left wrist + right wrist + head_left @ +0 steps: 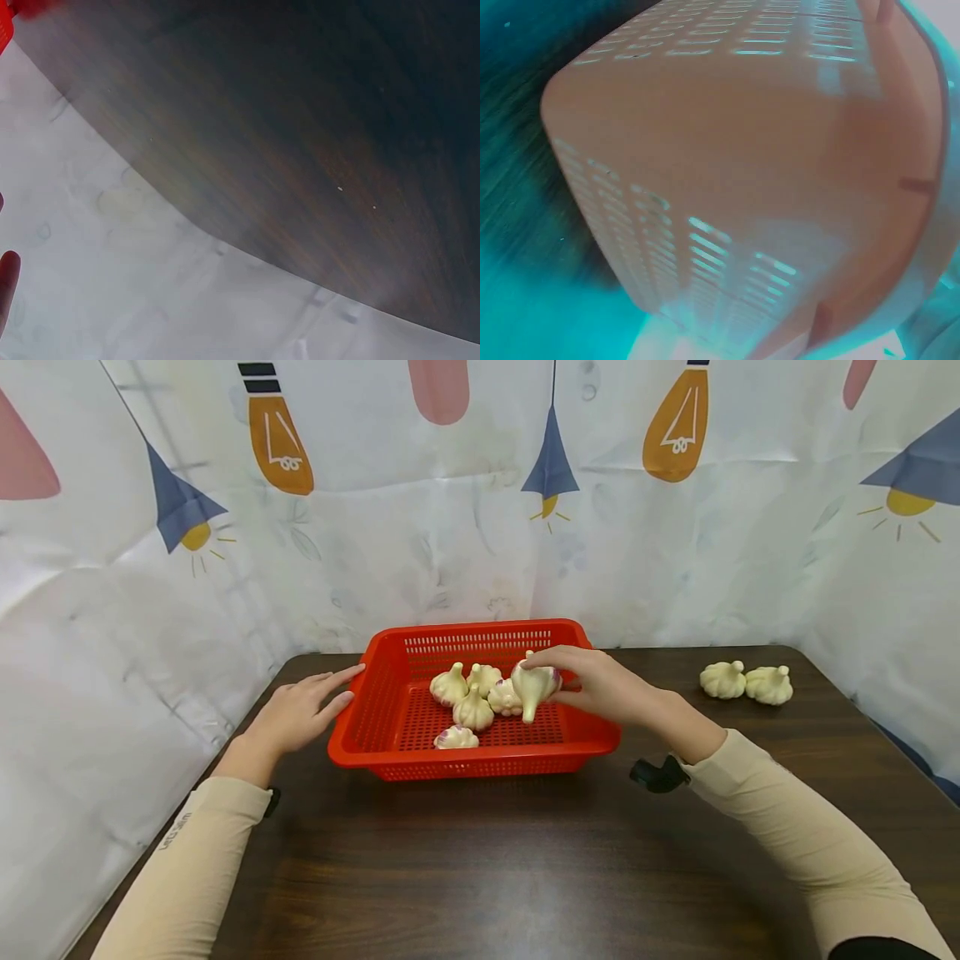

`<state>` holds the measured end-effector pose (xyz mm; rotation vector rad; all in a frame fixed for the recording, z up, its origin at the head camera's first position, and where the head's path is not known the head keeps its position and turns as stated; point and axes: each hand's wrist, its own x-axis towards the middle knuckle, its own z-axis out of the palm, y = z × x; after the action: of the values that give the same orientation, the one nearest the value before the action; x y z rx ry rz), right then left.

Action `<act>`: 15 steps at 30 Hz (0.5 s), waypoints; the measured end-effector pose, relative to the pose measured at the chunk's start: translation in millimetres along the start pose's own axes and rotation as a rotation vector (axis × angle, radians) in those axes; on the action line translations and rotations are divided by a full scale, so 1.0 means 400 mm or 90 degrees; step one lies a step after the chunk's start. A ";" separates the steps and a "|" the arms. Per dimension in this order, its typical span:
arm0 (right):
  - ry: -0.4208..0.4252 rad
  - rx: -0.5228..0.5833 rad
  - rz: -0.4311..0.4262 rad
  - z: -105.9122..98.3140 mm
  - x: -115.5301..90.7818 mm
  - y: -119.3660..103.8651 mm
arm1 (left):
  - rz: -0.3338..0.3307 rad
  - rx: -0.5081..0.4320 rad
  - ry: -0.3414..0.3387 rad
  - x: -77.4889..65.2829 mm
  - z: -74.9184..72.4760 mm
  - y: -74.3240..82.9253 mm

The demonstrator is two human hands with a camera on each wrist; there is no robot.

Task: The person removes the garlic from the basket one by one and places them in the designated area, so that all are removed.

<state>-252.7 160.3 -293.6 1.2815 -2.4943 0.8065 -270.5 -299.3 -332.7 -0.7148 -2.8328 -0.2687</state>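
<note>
A red plastic basket (480, 760) with slotted sides stands on the dark table, and several whitish garlic bulbs (472, 710) lie inside it. Over its right part, my right hand (600, 685) pinches a garlic bulb (530, 689) between thumb and fingers, the stem pointing down. At the basket's left end my left hand (292, 710) has its fingers extended, the fingertips at the rim. The left wrist view catches only a fingertip (7, 277) at its left edge. In the right wrist view the basket's outer corner (720, 135) fills most of the picture; the held bulb is hidden there.
Two more garlic bulbs (746, 682) sit side by side on the table (465, 860) at the far right. Behind the table hangs a white curtain (420, 543) printed with lamps and bulbs, close to the basket's back.
</note>
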 end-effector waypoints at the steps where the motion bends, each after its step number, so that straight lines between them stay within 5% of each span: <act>1: 0.016 0.007 -0.003 -0.001 -0.004 0.002 | 0.000 0.000 -0.001 0.000 0.000 0.000; 8: 0.101 0.049 0.011 -0.010 -0.027 0.009 | 0.004 -0.002 0.004 0.001 0.003 -0.003; 15: 0.117 0.142 0.132 -0.043 -0.065 0.009 | 0.000 -0.008 0.006 -0.002 0.003 -0.002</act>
<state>-240.8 189.3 -292.1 0.9664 -2.4686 1.2232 -270.5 -299.9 -334.1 -0.7143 -2.8247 -0.2892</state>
